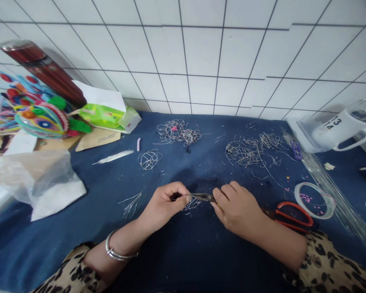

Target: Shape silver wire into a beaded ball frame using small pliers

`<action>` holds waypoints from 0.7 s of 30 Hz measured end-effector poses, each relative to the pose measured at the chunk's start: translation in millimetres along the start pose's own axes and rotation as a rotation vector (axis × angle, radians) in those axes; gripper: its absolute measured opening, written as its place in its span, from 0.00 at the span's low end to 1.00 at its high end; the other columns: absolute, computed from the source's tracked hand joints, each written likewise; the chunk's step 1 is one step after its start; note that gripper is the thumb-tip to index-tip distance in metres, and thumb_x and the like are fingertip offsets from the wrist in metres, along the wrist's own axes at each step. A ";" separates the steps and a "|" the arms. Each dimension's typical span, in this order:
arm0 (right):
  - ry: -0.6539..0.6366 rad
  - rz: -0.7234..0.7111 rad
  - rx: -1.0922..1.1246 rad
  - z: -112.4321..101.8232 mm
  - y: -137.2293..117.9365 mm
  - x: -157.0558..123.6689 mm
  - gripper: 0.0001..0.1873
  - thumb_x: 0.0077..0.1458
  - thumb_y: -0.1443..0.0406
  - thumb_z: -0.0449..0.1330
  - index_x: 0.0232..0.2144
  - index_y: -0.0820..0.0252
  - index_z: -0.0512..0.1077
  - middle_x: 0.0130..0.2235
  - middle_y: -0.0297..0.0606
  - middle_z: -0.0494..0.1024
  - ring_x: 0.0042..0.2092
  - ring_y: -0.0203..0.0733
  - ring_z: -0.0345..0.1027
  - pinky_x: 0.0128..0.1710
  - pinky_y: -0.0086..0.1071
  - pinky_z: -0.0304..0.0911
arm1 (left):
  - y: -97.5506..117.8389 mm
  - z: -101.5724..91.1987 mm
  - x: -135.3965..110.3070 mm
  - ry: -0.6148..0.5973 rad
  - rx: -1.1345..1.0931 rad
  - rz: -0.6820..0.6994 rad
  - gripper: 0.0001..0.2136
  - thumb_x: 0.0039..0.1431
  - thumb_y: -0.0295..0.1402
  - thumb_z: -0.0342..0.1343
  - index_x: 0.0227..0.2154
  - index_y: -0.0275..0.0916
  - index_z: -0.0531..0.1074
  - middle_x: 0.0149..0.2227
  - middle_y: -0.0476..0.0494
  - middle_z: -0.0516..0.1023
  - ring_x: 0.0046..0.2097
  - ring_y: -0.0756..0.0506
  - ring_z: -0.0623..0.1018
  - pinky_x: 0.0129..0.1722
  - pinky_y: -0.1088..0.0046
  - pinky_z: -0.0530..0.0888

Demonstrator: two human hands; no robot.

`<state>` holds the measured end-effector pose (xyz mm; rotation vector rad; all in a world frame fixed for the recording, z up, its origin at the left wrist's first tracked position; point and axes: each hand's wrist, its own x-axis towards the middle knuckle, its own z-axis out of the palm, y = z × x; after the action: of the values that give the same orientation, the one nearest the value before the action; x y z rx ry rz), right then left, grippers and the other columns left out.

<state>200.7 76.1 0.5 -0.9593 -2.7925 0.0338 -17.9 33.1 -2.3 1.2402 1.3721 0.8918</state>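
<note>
In the head view my left hand (167, 201) pinches a thin metal wire (191, 204) between thumb and fingers, near the middle of the dark blue cloth. My right hand (234, 203) is wrapped round the handles of a pair of pliers (206, 197), whose jaws point left and reach to my left fingertips. Beneath the jaws a small openwork wire piece shows in part. What exactly sits between the jaws is too small to make out. Several short wires (132, 205) lie left of my left hand. Scissors with red handles (294, 215) lie by my right forearm.
Tangled wire heaps (253, 148) and a round wire frame (150, 159) lie farther back. At right are a clear ring-shaped dish (314, 199) with pink bits, long wires (338, 195) and a white mug (338, 128). A plastic bag (42, 179) and red flask (45, 73) stand left.
</note>
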 end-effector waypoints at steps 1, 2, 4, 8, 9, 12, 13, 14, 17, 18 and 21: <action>-0.002 -0.002 -0.005 0.0 -0.1 -0.1 0.16 0.59 0.60 0.46 0.42 0.63 0.67 0.32 0.41 0.66 0.35 0.43 0.55 0.33 0.36 0.53 | 0.1 0.0 0.1 -0.001 -0.003 0.000 0.07 0.55 0.30 0.54 0.24 0.35 0.67 0.23 0.51 0.64 0.25 0.54 0.61 0.25 0.78 0.59; -0.004 -0.003 -0.009 -0.1 -0.2 -0.1 0.16 0.59 0.60 0.46 0.42 0.63 0.67 0.31 0.41 0.66 0.35 0.43 0.55 0.33 0.36 0.53 | 0.2 0.0 0.2 -0.002 -0.004 0.000 0.07 0.55 0.30 0.54 0.24 0.35 0.67 0.23 0.51 0.64 0.25 0.54 0.61 0.25 0.78 0.59; -0.006 -0.008 -0.015 -0.6 -0.7 0.0 0.16 0.59 0.60 0.46 0.41 0.63 0.67 0.31 0.41 0.66 0.35 0.43 0.55 0.32 0.36 0.53 | 0.2 -0.1 0.4 -0.003 0.000 0.002 0.07 0.55 0.31 0.54 0.24 0.35 0.67 0.23 0.52 0.64 0.25 0.54 0.61 0.25 0.78 0.59; 0.001 -0.013 -0.018 -2.1 -1.3 0.3 0.16 0.58 0.60 0.47 0.42 0.64 0.67 0.31 0.41 0.66 0.35 0.43 0.55 0.32 0.36 0.52 | -0.5 -0.7 0.0 -0.003 0.012 0.011 0.06 0.55 0.30 0.54 0.24 0.35 0.67 0.23 0.51 0.65 0.25 0.53 0.62 0.25 0.77 0.60; 0.000 -0.014 -0.017 -2.4 -1.3 0.3 0.16 0.58 0.60 0.47 0.41 0.64 0.67 0.31 0.41 0.66 0.35 0.43 0.55 0.32 0.36 0.52 | -0.6 -0.9 -0.2 -0.002 0.010 0.010 0.06 0.55 0.30 0.54 0.24 0.35 0.67 0.23 0.51 0.65 0.25 0.53 0.62 0.25 0.77 0.60; -0.004 -0.014 -0.014 -3.0 -1.0 -0.3 0.16 0.58 0.61 0.47 0.41 0.64 0.68 0.31 0.41 0.66 0.35 0.43 0.55 0.32 0.36 0.53 | -0.8 -1.1 -0.3 -0.003 0.007 0.007 0.06 0.54 0.30 0.54 0.24 0.35 0.67 0.23 0.51 0.65 0.25 0.53 0.62 0.25 0.77 0.60; -0.005 -0.014 -0.012 -2.9 -0.9 -0.5 0.16 0.58 0.61 0.47 0.41 0.64 0.68 0.31 0.41 0.66 0.35 0.43 0.55 0.32 0.36 0.53 | -0.8 -1.1 0.0 -0.004 0.009 0.006 0.06 0.55 0.30 0.54 0.24 0.35 0.67 0.23 0.51 0.65 0.25 0.53 0.62 0.25 0.77 0.60; -0.004 -0.013 -0.009 -2.6 -0.8 -0.6 0.16 0.58 0.61 0.47 0.41 0.64 0.68 0.31 0.41 0.66 0.35 0.43 0.55 0.32 0.36 0.53 | -0.8 -0.9 0.5 -0.004 0.011 0.005 0.06 0.55 0.30 0.54 0.24 0.35 0.67 0.23 0.51 0.65 0.25 0.53 0.62 0.25 0.77 0.60; -0.002 -0.002 0.010 -1.0 0.1 -0.1 0.15 0.58 0.61 0.47 0.41 0.63 0.68 0.31 0.41 0.66 0.35 0.43 0.55 0.33 0.36 0.53 | 0.0 -0.2 2.0 -0.015 0.017 0.012 0.06 0.55 0.30 0.54 0.25 0.35 0.67 0.23 0.51 0.65 0.25 0.53 0.62 0.25 0.77 0.60; 0.000 0.008 0.022 -0.4 0.6 0.4 0.15 0.58 0.61 0.47 0.41 0.63 0.68 0.32 0.41 0.67 0.35 0.43 0.55 0.34 0.36 0.53 | 0.6 0.1 2.4 -0.016 0.021 0.021 0.06 0.55 0.31 0.54 0.25 0.35 0.67 0.23 0.51 0.65 0.25 0.53 0.63 0.25 0.77 0.60; 0.005 0.041 0.070 0.8 3.4 2.2 0.16 0.58 0.60 0.47 0.42 0.63 0.68 0.34 0.42 0.67 0.36 0.43 0.56 0.37 0.37 0.54 | 2.4 0.0 2.4 -0.007 0.046 0.082 0.06 0.57 0.31 0.53 0.27 0.35 0.68 0.26 0.50 0.66 0.27 0.52 0.64 0.28 0.76 0.62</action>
<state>200.9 80.2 -0.2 -0.9975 -2.7469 0.1341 -17.3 35.9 -0.5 1.3422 1.3508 0.9161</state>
